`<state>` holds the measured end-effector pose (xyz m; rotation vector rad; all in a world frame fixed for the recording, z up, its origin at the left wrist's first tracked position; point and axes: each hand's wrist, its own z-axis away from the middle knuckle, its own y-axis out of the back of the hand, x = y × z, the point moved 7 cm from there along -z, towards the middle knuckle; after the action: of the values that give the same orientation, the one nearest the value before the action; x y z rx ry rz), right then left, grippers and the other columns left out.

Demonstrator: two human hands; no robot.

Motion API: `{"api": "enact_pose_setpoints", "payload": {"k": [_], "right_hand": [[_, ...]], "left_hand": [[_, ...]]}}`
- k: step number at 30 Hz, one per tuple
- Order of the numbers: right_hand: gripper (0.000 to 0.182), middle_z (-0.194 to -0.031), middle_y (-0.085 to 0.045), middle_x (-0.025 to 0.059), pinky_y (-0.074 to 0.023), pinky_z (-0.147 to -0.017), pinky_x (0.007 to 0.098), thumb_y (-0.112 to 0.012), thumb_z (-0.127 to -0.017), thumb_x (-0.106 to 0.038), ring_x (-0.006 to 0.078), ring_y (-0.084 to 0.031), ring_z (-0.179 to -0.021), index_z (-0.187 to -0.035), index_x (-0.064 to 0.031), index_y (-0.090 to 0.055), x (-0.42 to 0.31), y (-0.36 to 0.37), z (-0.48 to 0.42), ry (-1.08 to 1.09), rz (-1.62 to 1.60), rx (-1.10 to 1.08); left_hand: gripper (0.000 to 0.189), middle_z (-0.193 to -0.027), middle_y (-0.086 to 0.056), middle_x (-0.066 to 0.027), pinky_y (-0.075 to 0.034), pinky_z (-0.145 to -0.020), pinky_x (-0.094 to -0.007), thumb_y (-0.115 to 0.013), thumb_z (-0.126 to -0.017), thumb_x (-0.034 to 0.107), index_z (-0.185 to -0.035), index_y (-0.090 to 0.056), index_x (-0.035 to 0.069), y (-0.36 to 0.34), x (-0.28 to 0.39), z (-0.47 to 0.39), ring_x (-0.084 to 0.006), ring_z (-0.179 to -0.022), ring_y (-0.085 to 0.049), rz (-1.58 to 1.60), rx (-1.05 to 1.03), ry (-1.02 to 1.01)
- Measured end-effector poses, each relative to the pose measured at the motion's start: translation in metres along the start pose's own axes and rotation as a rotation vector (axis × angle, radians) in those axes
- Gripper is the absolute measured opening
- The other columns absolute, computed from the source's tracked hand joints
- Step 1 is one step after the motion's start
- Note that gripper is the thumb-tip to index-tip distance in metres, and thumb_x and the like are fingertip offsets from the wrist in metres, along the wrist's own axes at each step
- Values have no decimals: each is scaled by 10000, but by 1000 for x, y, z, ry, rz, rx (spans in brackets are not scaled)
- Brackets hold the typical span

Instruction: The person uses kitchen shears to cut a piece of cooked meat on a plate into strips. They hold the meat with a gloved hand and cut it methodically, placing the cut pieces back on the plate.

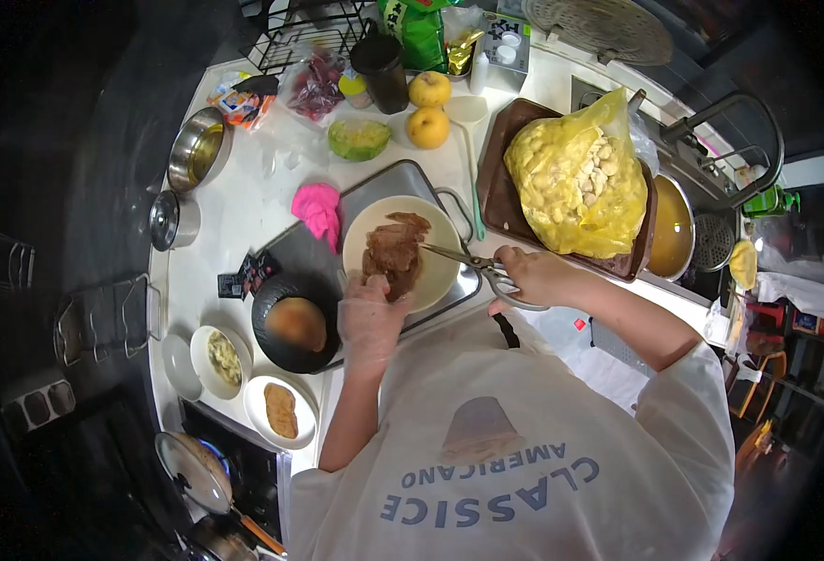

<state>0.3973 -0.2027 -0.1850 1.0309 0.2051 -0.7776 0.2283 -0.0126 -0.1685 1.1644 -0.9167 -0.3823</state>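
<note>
A cream-coloured bowl (pixel 443 279) stands on a grey metal tray (pixel 384 181). In it lie sliced pieces of brown meat (pixel 392 247). My left hand (pixel 373 324), in a clear plastic glove, grips the near end of the meat at the bowl's rim. My right hand (pixel 524 275) has its fingers in the handles of metal kitchen scissors (pixel 481 262). The blades reach over the bowl, their tips beside the meat. Left of the bowl sits a black bowl (pixel 266 350) with a blurred orange-brown content. A bright pink cloth (pixel 317 212) lies at the tray's far left edge.
A yellow bag (pixel 559 182) of pale pieces fills a brown tray (pixel 500 158) at right. Plates with a brown fillet (pixel 281 410) and pale food (pixel 224 357) stand at left. A lidded pan (pixel 194 470) sits by a lit gas flame. Behind are yellow round fruits (pixel 428 127) and cut cabbage (pixel 359 139).
</note>
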Motion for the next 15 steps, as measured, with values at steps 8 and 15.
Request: {"api": "enact_pose_setpoints", "payload": {"k": [8,15], "right_hand": [[904,-1000,-612,187,-542,-701,392,-539,-844,-769,310,-674,-797,-1273,18,-420,15,-20,-19,-147,-357,-164],[831,-822,-433,-6,-379,-429,220,-484,-803,-845,59,-415,-558,-1133,-82,-467,10,-29,-16,-366,-957,-467]], "left_hand": [[280,-937,-620,-116,-491,-757,-456,-733,-752,285,-932,-652,86,-30,12,4,-309,-893,-632,-107,65,74],[213,-905,-646,-141,-509,-755,-472,-685,-794,240,-922,-661,71,-32,28,-3,-332,-848,-648,-153,216,35]]}}
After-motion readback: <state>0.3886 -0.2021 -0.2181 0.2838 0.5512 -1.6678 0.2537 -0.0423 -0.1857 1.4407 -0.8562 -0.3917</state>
